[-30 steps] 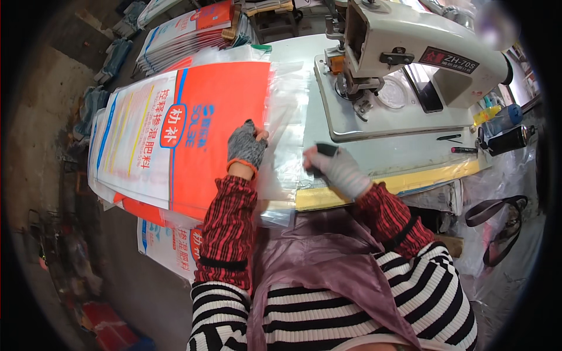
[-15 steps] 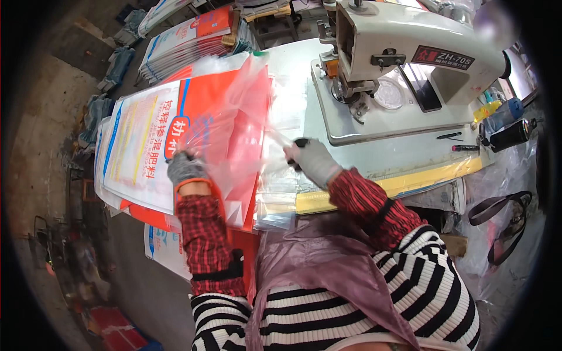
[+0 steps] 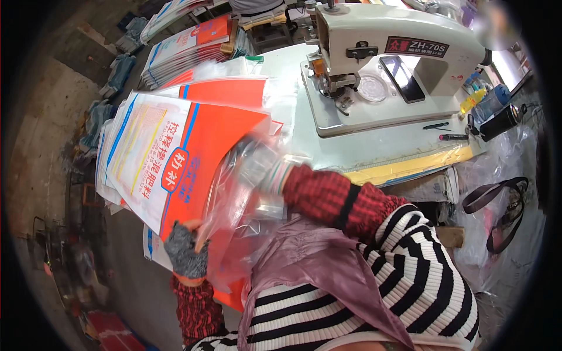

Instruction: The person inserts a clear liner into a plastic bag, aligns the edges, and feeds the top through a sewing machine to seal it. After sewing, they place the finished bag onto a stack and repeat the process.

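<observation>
An orange and white printed sack (image 3: 155, 155) lies slanted across a pile of similar sacks on the left of the table. My left hand (image 3: 187, 251), in a grey fingerless glove, is closed on the sack's near edge. Clear plastic film (image 3: 231, 219) bunches along the sack's right end, between my hands. Over that end is my right hand (image 3: 263, 167), in a light grey glove, touching or very near the film. It is smeared by motion, so its fingers cannot be read.
A white sewing machine (image 3: 380, 64) stands at the back right, with a dark phone (image 3: 403, 79) on its base. Pens (image 3: 453, 137) and a black bottle (image 3: 502, 123) are near the table's right edge. More stacked sacks (image 3: 187, 50) stand at the far left.
My left hand has come nearer, swinging the top sack's near edge toward me. My right hand has moved left, over the sack's right end. The film has come nearer and lower.
</observation>
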A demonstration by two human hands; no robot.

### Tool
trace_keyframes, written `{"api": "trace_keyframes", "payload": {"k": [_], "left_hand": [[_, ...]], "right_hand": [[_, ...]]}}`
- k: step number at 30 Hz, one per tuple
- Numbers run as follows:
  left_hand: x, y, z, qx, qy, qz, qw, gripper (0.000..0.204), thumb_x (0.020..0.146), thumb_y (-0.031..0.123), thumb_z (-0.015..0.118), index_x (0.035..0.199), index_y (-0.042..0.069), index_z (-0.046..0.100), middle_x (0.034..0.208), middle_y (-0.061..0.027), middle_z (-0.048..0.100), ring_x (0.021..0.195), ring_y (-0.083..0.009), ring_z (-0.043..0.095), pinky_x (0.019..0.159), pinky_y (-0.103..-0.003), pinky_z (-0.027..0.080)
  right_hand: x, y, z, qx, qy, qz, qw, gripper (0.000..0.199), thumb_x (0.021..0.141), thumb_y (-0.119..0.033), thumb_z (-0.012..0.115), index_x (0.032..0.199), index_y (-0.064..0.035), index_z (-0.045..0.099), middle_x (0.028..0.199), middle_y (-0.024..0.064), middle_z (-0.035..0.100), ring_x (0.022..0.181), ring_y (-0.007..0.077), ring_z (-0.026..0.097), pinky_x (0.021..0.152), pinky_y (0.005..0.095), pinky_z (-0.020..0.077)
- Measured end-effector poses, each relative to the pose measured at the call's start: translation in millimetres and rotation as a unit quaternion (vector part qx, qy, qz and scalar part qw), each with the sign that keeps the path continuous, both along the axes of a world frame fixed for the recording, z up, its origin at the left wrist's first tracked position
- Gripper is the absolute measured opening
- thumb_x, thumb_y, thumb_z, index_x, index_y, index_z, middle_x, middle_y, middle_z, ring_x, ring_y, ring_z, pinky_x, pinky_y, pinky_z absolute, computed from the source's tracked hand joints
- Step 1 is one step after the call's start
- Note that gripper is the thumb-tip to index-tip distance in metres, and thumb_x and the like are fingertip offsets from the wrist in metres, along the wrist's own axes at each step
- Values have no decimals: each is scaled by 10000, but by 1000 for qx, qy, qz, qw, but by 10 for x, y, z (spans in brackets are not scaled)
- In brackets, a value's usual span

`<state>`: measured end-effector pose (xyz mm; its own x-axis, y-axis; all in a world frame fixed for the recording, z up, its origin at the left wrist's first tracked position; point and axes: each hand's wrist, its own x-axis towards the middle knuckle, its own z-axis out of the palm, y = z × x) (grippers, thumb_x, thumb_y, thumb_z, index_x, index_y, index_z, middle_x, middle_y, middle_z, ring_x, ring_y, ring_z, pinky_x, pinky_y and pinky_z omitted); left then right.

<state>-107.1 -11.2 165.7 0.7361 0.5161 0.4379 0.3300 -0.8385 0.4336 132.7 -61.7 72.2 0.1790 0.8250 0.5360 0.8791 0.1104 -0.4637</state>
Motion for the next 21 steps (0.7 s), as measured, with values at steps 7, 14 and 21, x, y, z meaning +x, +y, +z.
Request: {"api": "trace_keyframes", "payload": {"k": [7,14,21], "left_hand": [[-502,41,-72,69,-131,224,963,139,846,148,628,824,15,595,691,-36,555,595,-103,483,583,-247,426],[-372,-17,137,-1,-177,272,946,160,883,139,577,790,9,569,656,-6,493,586,-68,425,549,-221,392],[-517,-20,31,-114,-240,318,910,176,896,150,550,814,-5,571,660,-17,499,538,-74,430,502,-224,391]], "right_hand": [[699,-360,-149,-223,-175,-148,948,315,812,-217,538,1074,-43,551,890,165,585,759,293,584,648,379,465],[841,-546,601,237,-28,-275,932,326,697,-137,712,966,-51,550,781,88,517,702,227,519,651,333,435],[-108,-339,-5,-98,-10,140,985,254,816,-148,459,1020,-128,609,832,123,630,706,284,616,671,422,488]]}}
